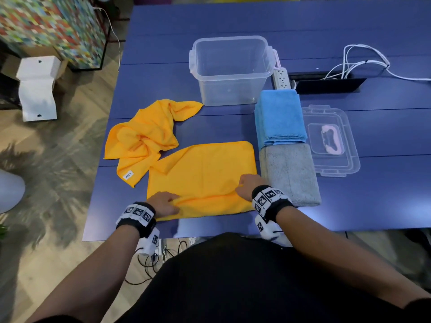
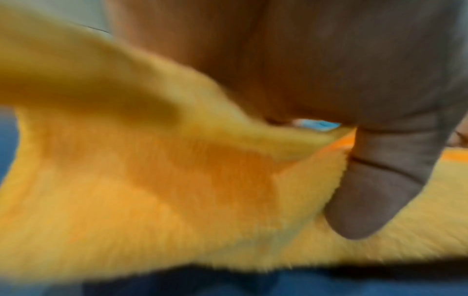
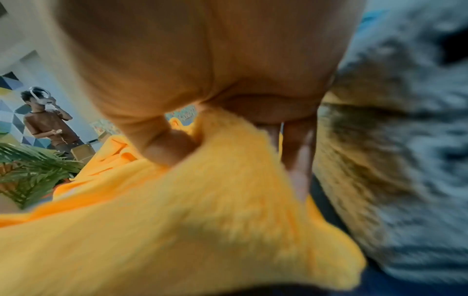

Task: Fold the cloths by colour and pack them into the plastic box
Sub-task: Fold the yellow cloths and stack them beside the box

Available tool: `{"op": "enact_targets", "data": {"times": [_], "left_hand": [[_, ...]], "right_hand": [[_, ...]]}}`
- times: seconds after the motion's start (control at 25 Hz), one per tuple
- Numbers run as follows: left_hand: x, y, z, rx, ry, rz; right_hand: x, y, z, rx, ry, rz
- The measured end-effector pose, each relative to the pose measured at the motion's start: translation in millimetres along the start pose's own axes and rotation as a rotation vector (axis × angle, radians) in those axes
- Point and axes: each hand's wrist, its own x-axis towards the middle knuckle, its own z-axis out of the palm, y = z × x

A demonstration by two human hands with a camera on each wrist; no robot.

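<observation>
A flat yellow cloth (image 1: 205, 173) lies on the blue table (image 1: 233, 19) in front of me. My left hand (image 1: 166, 203) pinches its near-left edge (image 2: 177, 180), and my right hand (image 1: 247, 187) pinches its near-right edge (image 3: 202, 200). A second yellow cloth (image 1: 144, 136) lies crumpled to the left. To the right sit a folded blue cloth (image 1: 279, 117) and a folded grey cloth (image 1: 289, 173). The clear plastic box (image 1: 231, 68) stands empty behind the cloths.
The box lid (image 1: 331, 141) lies right of the folded cloths. A white power strip (image 1: 283, 78) and white cables (image 1: 363, 61) run into a black slot at the back right. The table's near edge is just below my wrists. Another person (image 3: 48, 122) stands far off.
</observation>
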Motion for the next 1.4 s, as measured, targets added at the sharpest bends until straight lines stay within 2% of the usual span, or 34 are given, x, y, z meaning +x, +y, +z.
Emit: {"op": "enact_targets", "data": {"times": [0.12,0.16,0.24,0.32,0.4,0.52,0.64,0.76,0.84,0.88,0.96,1.08,1.16,1.24,1.4], "left_hand": [[10.9,-9.8,-36.6,-0.178,0.351,-0.089],[14.1,-12.2,-43.2,-0.248,0.411,-0.104],[23.0,-15.6,-44.8,-0.225,0.333,-0.098],[29.8,-20.3,-38.7,-0.078,0.194,-0.021],[30.3,-30.7,-32.9,-0.002,0.110,0.028],[26.8,-49.4,-29.9,0.026,0.047,-0.020],[23.4,-56.3,-27.8,0.143,0.153,0.029],[28.1,-54.9,-24.0,0.280,0.274,0.193],[30.8,-57.5,-25.8,0.285,0.278,0.242],[31.3,-57.9,-28.8,0.244,0.267,0.245],[30.6,-60.7,-38.3,0.003,0.283,0.243],[29.5,-63.1,-55.7,-0.420,0.513,0.136],[35.8,-64.2,-63.6,-0.607,0.608,0.055],[45.0,-58.7,-65.9,-0.697,0.646,-0.003],[65.7,-57.3,-55.6,-0.622,0.658,-0.117]], "right_hand": [[10.6,-11.9,-11.1,0.294,0.312,0.133],[14.4,-14.8,-13.6,0.382,0.374,0.155],[21.2,-16.3,-15.5,0.395,0.341,0.122],[24.5,-17.8,-11.8,0.214,0.194,0.071],[24.3,-18.5,-4.4,0.012,0.129,0.111],[21.4,-12.7,14.5,-0.065,0.039,0.242],[19.5,-12.8,20.4,-0.035,0.122,0.288],[25.2,-16.9,15.5,0.079,0.213,0.225],[27.3,-19.2,16.0,0.114,0.235,0.233],[27.3,-19.8,16.9,0.122,0.256,0.255],[29.0,-20.5,20.0,0.199,0.320,0.302],[31.9,-20.4,17.5,0.343,0.435,0.349],[36.7,-21.6,15.5,0.404,0.481,0.367],[42.0,-20.6,14.0,0.437,0.515,0.384],[46.3,-17.6,10.6,0.435,0.562,0.375]]}}
